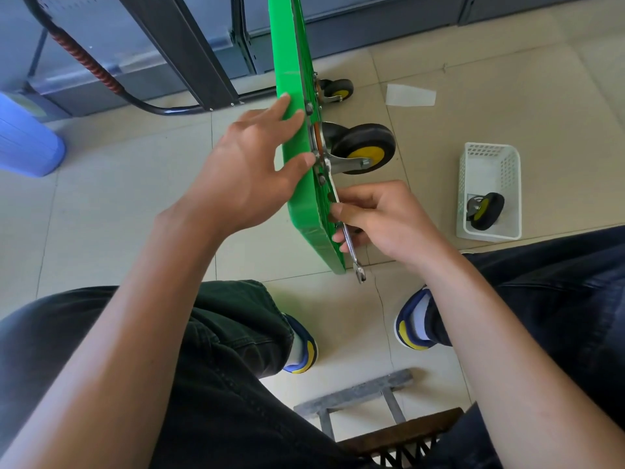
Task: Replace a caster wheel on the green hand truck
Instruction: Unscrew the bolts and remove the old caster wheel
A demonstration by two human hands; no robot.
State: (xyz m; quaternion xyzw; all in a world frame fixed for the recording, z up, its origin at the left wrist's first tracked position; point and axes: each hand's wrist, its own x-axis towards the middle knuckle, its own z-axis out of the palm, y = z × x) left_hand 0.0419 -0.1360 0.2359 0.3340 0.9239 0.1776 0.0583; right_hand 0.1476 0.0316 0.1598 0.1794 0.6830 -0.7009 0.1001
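The left hand (247, 170) is spread flat with straight fingers against the top face of the green hand truck (297, 184) deck, thumb tip right by the caster plate, so it's just pressing, not gripping. The right hand (382, 221) is curled around a silver wrench (351, 247), pinching the shank close to the underside of the deck; the upper end of the wrench is hidden behind the fingers and the deck edge, so I can't tell if it's actually on a bolt. The deck stands on its edge on the floor between the person's feet, top end cut off by the frame. A black caster wheel (367, 148) with a yellow hub sticks out to the right, mounted on its metal bracket, and a second caster (338, 91) sits further back. Off to the right, well apart, a white basket (490, 164) on the tile floor (422, 130) holds another loose wheel (485, 211). A scrap of paper (409, 95) lies near the far caster. Blue bin (27, 140) at the left edge, partly cut off, dark metal frame behind it.
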